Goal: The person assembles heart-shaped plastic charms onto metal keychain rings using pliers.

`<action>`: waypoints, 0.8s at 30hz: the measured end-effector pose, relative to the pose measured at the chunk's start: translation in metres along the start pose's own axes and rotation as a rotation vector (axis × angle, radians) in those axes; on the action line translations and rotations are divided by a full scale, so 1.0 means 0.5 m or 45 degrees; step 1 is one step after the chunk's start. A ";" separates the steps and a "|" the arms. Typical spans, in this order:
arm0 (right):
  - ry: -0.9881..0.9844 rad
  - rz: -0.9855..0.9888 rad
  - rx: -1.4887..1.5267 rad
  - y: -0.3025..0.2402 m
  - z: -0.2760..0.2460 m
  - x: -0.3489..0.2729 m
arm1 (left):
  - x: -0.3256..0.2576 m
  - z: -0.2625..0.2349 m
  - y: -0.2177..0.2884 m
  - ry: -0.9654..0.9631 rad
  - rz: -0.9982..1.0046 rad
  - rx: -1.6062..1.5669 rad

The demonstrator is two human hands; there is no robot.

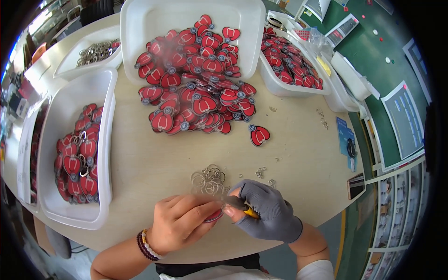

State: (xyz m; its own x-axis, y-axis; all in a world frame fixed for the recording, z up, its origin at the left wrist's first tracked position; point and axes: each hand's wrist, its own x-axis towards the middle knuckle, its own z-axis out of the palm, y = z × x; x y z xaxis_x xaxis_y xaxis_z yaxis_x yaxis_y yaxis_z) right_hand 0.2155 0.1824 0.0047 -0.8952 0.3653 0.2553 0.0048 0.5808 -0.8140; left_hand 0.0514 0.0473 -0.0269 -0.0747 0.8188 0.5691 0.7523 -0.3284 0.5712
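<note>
**Two hands closed over a red charm at the table's near edge**

Bare left hand, beaded bracelets at the wrist, fingers curled shut and pinching a flat red heart-shaped charm with a grey rim — only its lower edge visible beneath the fingertips. Grey-gloved right hand just beside, touching the left at the fingertips, wrapped tight around a small yellow-handled plier tool, its dark metal tip aimed at the charm. Both hands low over the round pale wooden table, close to the near edge.

Just beyond the knuckles: a loose cluster of silver metal split key rings lying on the wood, a few small silver chain links scattered to the right. Farther out, a single red charm lying apart, and behind it a large heap of matching red charms spilling from a tipped white plastic tray onto the table.

At left, a long white plastic bin holding charms already fitted with rings. Behind it, a shallow white tray of silver rings. At right, another white bin of red charms. Near the right edge, a small blue card packet and a dark phone.
</note>
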 end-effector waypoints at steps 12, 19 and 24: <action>-0.190 0.819 1.913 0.023 -0.029 -0.019 | 0.006 -0.012 -0.009 0.192 0.014 0.042; -0.066 -0.145 0.063 0.035 -0.015 -0.015 | 0.007 -0.030 -0.009 0.286 0.127 0.179; -0.051 -0.105 -0.274 0.018 -0.010 -0.007 | 0.002 -0.033 -0.007 0.225 0.134 0.187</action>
State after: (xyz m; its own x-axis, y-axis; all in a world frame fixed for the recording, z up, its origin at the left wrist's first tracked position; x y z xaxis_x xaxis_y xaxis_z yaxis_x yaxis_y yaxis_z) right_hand 0.2209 0.1899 -0.0012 -0.9133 0.2836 0.2922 0.0219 0.7508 -0.6602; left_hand 0.0381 0.0417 -0.0186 -0.0943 0.6845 0.7229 0.8480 -0.3252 0.4185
